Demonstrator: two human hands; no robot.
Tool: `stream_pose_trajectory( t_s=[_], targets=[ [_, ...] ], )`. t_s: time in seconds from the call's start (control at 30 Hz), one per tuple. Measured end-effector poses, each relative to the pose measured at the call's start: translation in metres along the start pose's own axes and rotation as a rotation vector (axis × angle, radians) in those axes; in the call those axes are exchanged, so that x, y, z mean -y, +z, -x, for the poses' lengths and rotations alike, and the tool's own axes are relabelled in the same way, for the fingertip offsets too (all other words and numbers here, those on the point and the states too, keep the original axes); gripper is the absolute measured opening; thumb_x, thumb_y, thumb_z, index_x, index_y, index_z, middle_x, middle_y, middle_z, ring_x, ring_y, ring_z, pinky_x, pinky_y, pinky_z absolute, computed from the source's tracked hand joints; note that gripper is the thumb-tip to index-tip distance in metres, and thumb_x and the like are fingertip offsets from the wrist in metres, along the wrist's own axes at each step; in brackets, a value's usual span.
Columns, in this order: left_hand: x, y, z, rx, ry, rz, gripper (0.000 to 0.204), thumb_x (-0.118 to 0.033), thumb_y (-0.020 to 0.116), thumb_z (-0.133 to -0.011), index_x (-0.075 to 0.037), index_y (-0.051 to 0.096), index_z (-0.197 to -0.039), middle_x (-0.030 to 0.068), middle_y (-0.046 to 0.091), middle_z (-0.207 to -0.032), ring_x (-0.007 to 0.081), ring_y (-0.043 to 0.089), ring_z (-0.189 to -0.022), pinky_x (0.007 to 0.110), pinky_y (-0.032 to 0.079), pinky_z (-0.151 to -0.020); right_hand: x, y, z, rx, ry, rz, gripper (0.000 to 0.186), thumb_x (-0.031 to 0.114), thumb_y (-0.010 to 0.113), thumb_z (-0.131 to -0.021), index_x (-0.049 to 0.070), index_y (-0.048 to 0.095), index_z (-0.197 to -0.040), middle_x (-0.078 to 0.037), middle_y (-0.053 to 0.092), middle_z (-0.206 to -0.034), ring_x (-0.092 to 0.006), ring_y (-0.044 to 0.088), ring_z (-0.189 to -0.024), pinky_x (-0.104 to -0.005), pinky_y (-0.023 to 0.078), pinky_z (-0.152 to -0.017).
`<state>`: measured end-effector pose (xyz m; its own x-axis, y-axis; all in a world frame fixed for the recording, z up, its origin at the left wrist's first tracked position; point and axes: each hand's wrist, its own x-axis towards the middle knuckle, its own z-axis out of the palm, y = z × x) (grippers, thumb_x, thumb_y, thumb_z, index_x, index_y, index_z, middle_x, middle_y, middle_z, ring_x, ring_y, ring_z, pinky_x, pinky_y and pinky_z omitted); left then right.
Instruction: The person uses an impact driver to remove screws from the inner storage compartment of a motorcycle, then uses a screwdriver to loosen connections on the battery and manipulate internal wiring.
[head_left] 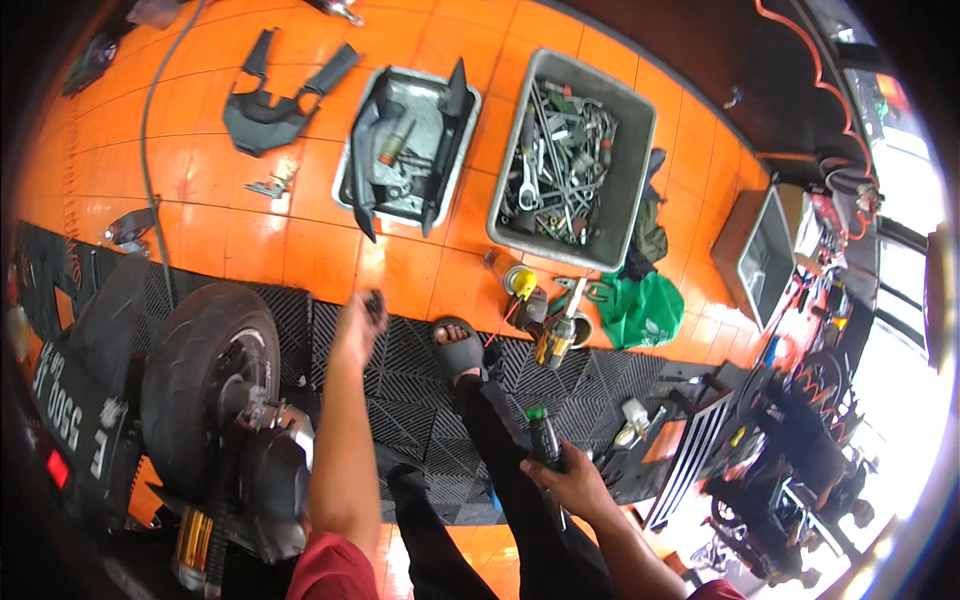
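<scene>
My right hand [578, 484] is closed around a screwdriver [543, 438] with a dark handle and a green end. Its thin shaft points down past my fingers, in front of my leg. Stretched forward over the edge of the black mat, my left hand [354, 328] is closed on a small black piece [375, 306] whose kind I cannot make out. Beyond that hand, a metal tray [474, 130] holds long black panels and small parts. A grey bin [622, 205] of spanners and sockets stands to its right.
On my left is a motorcycle's rear wheel [205, 375]. A black fairing piece [262, 122] lies on the orange floor. Spray cans [555, 345] and a green bag [645, 310] stand ahead right. A striped metal stand [690, 455] and another person [800, 430] are farther right.
</scene>
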<state>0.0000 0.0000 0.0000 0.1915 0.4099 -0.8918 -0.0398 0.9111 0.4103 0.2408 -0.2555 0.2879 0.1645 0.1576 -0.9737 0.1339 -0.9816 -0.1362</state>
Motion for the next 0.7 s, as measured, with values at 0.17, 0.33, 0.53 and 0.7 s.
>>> stream_pose_trajectory(
  t_s=[0.17, 0.33, 0.53, 0.7],
  targets=[
    [-0.046, 0.042, -0.123, -0.163, 0.14, -0.245, 0.023, -0.032, 0.053, -0.093, -0.014, 0.061, -0.082, -0.0011, 0.062, -0.073, 0.0111, 0.058, -0.063, 0.025, 0.041, -0.061, -0.012, -0.022, -0.089, 0.013, 0.034, -0.067, 0.064, 0.051, 0.073, -0.081, 0.002, 0.059, -0.118, -0.023, 0.069, -0.094, -0.0378, 0.068, -0.093, -0.0441, 0.051, -0.081],
    [-0.041, 0.059, -0.196, -0.156, 0.197, -0.188, 0.047, -0.029, 0.046, -0.096, 0.004, 0.049, -0.13, 0.0169, 0.056, -0.128, 0.0272, 0.058, -0.114, 0.037, 0.046, -0.099, -0.023, -0.024, -0.098, 0.104, 0.156, -0.174, 0.068, 0.053, 0.072, -0.081, -0.001, 0.057, -0.12, -0.025, 0.068, -0.101, -0.0392, 0.066, -0.102, -0.0444, 0.049, -0.086],
    [-0.022, 0.089, -0.166, -0.136, 0.355, 0.03, 0.063, -0.028, 0.039, -0.101, 0.004, 0.02, -0.151, 0.022, 0.026, -0.156, 0.0342, 0.029, -0.144, 0.042, 0.033, -0.116, -0.01, -0.017, -0.118, 0.118, 0.104, -0.131, 0.079, 0.057, 0.069, -0.083, -0.006, 0.051, -0.127, -0.028, 0.066, -0.102, -0.0424, 0.064, -0.103, -0.0457, 0.048, -0.087],
    [0.001, 0.068, -0.11, -0.108, 0.327, 0.029, 0.05, -0.034, 0.034, -0.103, 0.0, 0.043, -0.138, 0.018, 0.052, -0.138, 0.0289, 0.05, -0.13, 0.042, 0.04, -0.109, 0.007, 0.019, -0.145, 0.011, -0.064, -0.105, 0.074, 0.055, 0.069, -0.083, -0.004, 0.049, -0.123, -0.029, 0.066, -0.101, -0.0449, 0.064, -0.1, -0.0478, 0.049, -0.085]
  ],
)
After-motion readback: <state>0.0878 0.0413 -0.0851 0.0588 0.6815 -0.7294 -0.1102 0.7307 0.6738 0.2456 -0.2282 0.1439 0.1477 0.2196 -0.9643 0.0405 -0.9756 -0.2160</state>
